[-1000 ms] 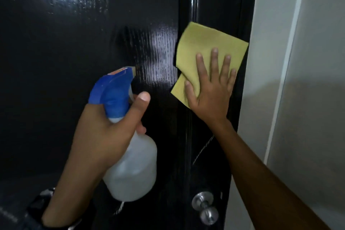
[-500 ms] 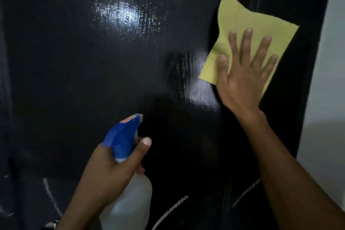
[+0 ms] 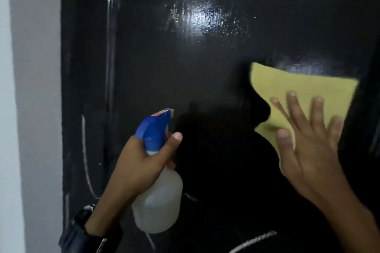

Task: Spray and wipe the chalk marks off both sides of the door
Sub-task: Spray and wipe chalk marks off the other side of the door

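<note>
A glossy black door [image 3: 205, 68] fills the view beside a pale wall [image 3: 35, 88], with white chalk marks [image 3: 87, 162] down its left edge and along the bottom. The right hand [image 3: 306, 150] presses a yellow cloth [image 3: 304, 96] flat against the door with fingers spread. The left hand [image 3: 139, 168], wearing a dark watch [image 3: 82, 230], grips a spray bottle [image 3: 160, 201] by its blue neck, nozzle toward the door.

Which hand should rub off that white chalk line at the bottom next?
The right hand: it already presses the yellow cloth flat on the door, above the chalk line. The left hand holds the spray bottle.
</note>
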